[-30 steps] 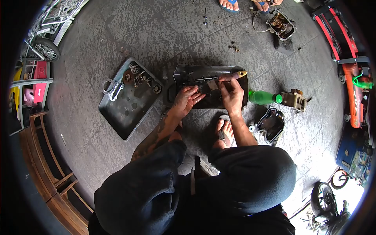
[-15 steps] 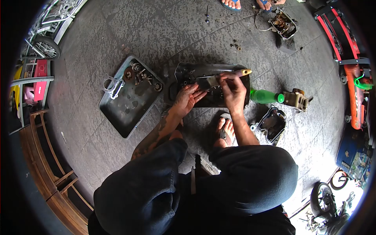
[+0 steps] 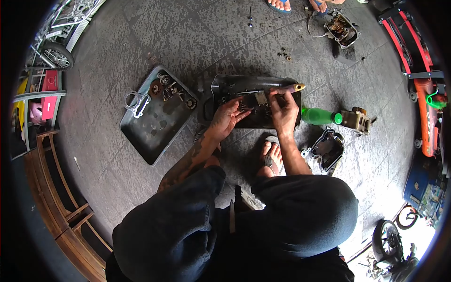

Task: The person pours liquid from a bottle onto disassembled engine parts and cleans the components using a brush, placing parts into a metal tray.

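My right hand (image 3: 284,113) is closed around a paintbrush (image 3: 295,88). Its pale-tipped handle points right, and its metal band and dark bristles reach left toward my other hand. Between the thumb and fingers of my left hand (image 3: 226,118) is a small dark ribbed part (image 3: 241,103), which resembles a coil spring. The bristle ends are close to this part; whether they touch is unclear. Both hands are over a black tray (image 3: 256,125) with small metal parts in it, partly hidden by my hands.
Left stands a grey tray (image 3: 136,145) holding gears and springs, with a metal gasket (image 3: 137,104) over its rim. On the right lie a green bottle (image 3: 320,116), an engine block (image 3: 355,121) and a dark cover (image 3: 327,149). An engine head (image 3: 341,29) sits near another person's feet (image 3: 280,4).
The paintbrush has shifted slightly right with my right hand, away from my left fingers. More of the ribbed part in my left hand shows.
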Demonstrator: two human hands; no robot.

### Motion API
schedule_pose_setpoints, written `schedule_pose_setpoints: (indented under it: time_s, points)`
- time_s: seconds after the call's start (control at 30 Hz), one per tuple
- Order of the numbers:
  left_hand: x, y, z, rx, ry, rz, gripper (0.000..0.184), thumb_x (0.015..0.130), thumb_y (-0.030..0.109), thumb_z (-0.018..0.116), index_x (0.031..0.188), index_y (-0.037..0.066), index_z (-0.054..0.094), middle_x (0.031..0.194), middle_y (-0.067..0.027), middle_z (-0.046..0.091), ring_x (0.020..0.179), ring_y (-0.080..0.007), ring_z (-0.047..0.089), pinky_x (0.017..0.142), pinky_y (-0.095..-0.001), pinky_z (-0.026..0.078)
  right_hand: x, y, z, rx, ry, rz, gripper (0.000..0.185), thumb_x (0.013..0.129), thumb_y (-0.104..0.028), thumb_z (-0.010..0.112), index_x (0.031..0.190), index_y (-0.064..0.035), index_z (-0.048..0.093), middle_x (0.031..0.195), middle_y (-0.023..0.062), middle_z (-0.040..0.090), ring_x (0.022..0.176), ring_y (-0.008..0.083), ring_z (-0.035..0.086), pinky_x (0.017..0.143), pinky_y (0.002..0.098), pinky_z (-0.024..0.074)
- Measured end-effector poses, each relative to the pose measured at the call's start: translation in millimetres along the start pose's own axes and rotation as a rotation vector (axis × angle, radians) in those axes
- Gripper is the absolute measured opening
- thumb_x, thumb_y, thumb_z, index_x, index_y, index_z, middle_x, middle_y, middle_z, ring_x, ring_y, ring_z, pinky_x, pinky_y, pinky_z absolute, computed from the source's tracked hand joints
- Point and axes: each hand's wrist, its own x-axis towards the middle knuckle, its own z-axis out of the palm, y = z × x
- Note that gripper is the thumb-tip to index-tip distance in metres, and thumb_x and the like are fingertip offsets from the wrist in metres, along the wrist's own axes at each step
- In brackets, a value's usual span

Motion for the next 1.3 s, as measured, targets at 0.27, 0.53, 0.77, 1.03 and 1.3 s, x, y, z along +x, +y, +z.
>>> schedule_pose_setpoints:
  time_s: [0.27, 0.53, 0.77, 1.03, 1.3]
  points:
    - [-0.1, -3.8, -3.7, 0.037, -0.078, -0.023, 0.039, 0.095, 0.008, 0.051, 0.133, 0.0, 0.043, 0.123, -0.0105, 0.056, 0.12, -0.0243, 0.053, 0.108, -0.0445, 0.04, 1.6, 1.9, 0.1, -0.06, -0.053, -0.032, 0.009, 0.084, 0.002, 0.064, 0.092, -0.0016, 0.061, 0.086, 0.007, 0.065, 0.075, 0.0137, 0.063, 0.068, 0.0268, 0.049]
    - [-1.5, 9.3, 10.6, 0.185, 0.044, -0.037, 0.043, 0.09, 0.003, 0.057, 0.131, 0.002, 0.043, 0.124, -0.0127, 0.055, 0.114, -0.0272, 0.058, 0.105, -0.0413, 0.043, 4.1, 3.2, -5.1, -0.116, -0.002, -0.003, 0.008, 0.084, 0.002, 0.064, 0.09, -0.0017, 0.062, 0.084, 0.0066, 0.064, 0.075, 0.0153, 0.064, 0.069, 0.0272, 0.0493]
    - [2.5, 19.2, -17.2, 0.049, 0.063, 0.113, 0.043, 0.087, 0.006, 0.061, 0.127, 0.001, 0.045, 0.126, -0.0198, 0.054, 0.116, -0.0336, 0.056, 0.105, -0.0442, 0.043, 6.0, 10.8, -7.5, 0.001, 0.104, -0.044, 0.011, 0.084, 0.004, 0.063, 0.093, -0.0023, 0.063, 0.086, 0.0061, 0.065, 0.078, 0.013, 0.063, 0.072, 0.0255, 0.0487]
    - [-2.5, 24.0, 1.3, 0.11, -0.048, 0.195, 0.043, 0.088, 0.012, 0.059, 0.127, 0.003, 0.045, 0.123, -0.0211, 0.055, 0.116, -0.0362, 0.056, 0.107, -0.0473, 0.04, 13.3, 2.3, -4.0, -0.177, 0.065, -0.221, 0.014, 0.08, 0.005, 0.064, 0.091, -0.0034, 0.062, 0.089, 0.0121, 0.064, 0.083, 0.0276, 0.064, 0.075, 0.034, 0.05]
    - [-11.4, 73.5, -0.1, 0.165, 0.064, 0.26, 0.036, 0.088, 0.012, 0.054, 0.123, 0.004, 0.049, 0.114, -0.0158, 0.059, 0.1, -0.0306, 0.061, 0.091, -0.0426, 0.049, 16.7, 20.5, -25.8, -0.323, -0.007, -0.035, 0.026, 0.084, -0.002, 0.061, 0.109, -0.0083, 0.064, 0.098, 0.0156, 0.066, 0.087, 0.0275, 0.066, 0.076, 0.0352, 0.0506]
